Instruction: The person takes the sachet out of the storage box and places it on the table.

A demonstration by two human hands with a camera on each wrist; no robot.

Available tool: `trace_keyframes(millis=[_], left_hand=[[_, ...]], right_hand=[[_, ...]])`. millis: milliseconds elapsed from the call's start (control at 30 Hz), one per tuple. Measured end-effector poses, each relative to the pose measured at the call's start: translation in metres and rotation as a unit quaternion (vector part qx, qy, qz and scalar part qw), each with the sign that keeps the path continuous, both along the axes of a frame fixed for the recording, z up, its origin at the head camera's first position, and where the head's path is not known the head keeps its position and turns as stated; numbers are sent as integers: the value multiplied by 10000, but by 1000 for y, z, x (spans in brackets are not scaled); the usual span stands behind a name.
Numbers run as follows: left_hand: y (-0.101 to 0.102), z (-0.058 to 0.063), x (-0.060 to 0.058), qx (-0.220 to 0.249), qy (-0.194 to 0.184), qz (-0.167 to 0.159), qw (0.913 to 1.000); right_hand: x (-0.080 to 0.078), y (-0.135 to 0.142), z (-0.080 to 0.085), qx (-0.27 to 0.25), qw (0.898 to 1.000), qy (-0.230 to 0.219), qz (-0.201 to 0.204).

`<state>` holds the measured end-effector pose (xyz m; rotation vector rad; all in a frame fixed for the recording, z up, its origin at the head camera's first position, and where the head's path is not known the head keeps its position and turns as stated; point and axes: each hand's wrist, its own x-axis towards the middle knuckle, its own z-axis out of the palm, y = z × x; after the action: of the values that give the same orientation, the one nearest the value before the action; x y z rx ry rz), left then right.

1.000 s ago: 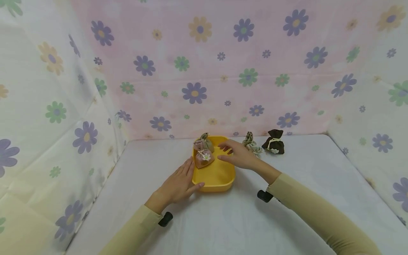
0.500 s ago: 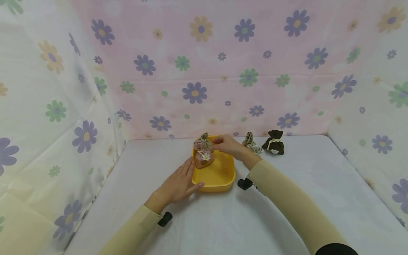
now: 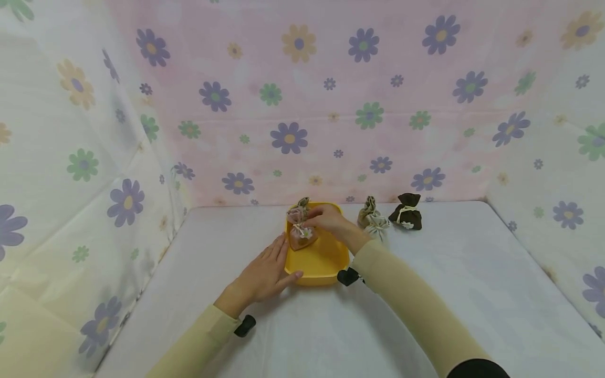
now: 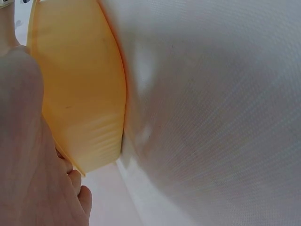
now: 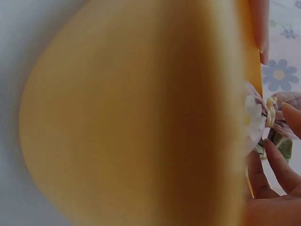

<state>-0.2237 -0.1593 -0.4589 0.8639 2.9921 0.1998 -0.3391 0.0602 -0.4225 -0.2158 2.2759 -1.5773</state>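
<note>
Yellow tray (image 3: 317, 281): the left hand (image 3: 260, 275) lies along its left side, fingers straight; inside, at the left, sit a pink bag (image 3: 298, 242) and a green bag (image 3: 303, 201) behind it; the right hand (image 3: 334, 220) bends by the pink one, pinching or not I cannot tell; still out, far right, are a pale bag (image 3: 376, 222) and a brown bag (image 3: 410, 216)

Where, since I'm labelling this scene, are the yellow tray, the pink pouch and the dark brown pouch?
Yellow tray (image 3: 326, 260): head view, on its bare inner floor.
Pink pouch (image 3: 298, 241): head view, on its body, beside the flower.
Dark brown pouch (image 3: 413, 217): head view, on its body, below the tie.
</note>
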Motion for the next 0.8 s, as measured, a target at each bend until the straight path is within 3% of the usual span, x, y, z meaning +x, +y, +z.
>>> trace_keyframes(millis=[233, 500, 800], left_hand=[[-2, -6, -4, -38, 11, 31, 10000], [-1, -4, -2, 4, 24, 35, 10000], [-1, -4, -2, -67, -39, 73, 9999]], right_hand=[[4, -10, -4, -19, 10000, -53, -2], [6, -12, -6, -60, 9999, 72, 115], [6, -11, -9, -186, 9996, 175, -75]])
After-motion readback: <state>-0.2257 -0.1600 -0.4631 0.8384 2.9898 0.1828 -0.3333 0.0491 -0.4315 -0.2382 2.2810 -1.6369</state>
